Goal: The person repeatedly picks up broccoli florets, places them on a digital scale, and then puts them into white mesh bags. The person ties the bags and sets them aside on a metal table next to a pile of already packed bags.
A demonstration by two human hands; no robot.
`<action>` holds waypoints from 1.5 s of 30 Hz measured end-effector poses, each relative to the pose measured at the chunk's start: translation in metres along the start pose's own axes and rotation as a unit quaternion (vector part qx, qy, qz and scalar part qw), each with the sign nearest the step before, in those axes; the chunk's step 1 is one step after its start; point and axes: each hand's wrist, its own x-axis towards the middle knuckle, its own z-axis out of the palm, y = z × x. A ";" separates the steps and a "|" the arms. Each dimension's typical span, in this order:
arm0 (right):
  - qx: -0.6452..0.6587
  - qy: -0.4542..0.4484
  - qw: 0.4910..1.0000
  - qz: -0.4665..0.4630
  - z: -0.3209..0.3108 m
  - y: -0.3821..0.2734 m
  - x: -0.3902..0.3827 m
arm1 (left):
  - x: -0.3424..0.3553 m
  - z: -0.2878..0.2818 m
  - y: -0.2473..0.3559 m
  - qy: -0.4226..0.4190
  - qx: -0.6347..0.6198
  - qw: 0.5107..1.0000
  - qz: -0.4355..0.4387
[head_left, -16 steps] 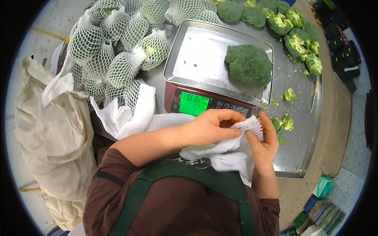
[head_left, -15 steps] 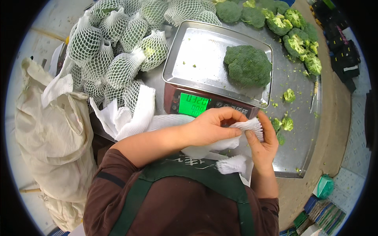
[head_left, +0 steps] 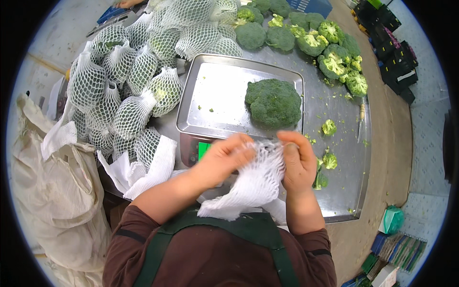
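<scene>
My left hand (head_left: 222, 161) and my right hand (head_left: 299, 160) grip a white foam net sleeve (head_left: 256, 179) between them. Its upper end is pulled wide and the mesh shows, while the lower part hangs toward my apron. Motion smears both hands a little. Just beyond them, a broccoli head (head_left: 273, 103) rests on the right side of a metal tray (head_left: 217, 103). That tray sits on a scale (head_left: 189, 149), whose lit green display is partly covered by my left hand.
Several netted broccoli heads (head_left: 131, 115) are piled at the left. Bare broccoli heads (head_left: 332, 62) lie at the far right, with a knife (head_left: 361, 119) near the table's right edge. Loose net sleeves (head_left: 158, 167) lie by my left forearm. A pale sack (head_left: 57, 191) stands at the left.
The foam net, bunched between my fingers before, is now stretched open and hangs lower. My hands have moved apart. The whole view has shifted, so the table sits lower and further left.
</scene>
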 end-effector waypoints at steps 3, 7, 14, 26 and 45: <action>0.046 -0.220 0.964 0.143 -0.003 -0.012 -0.007 | 0.002 0.005 0.044 0.011 -0.248 0.969 -0.014; 0.055 -0.134 0.988 0.042 -0.021 0.011 -0.011 | -0.015 0.002 0.007 -0.117 -0.027 0.954 -0.273; -0.100 -0.226 0.956 0.158 -0.047 -0.001 -0.030 | -0.013 -0.001 0.046 -0.091 -0.082 0.988 -0.099; -0.186 0.158 0.965 -0.094 -0.047 0.041 0.084 | 0.136 -0.037 0.050 0.101 0.347 0.926 -0.106; 0.072 -0.008 0.979 0.193 -0.032 0.027 0.169 | 0.111 -0.045 0.156 0.161 -0.102 0.974 0.125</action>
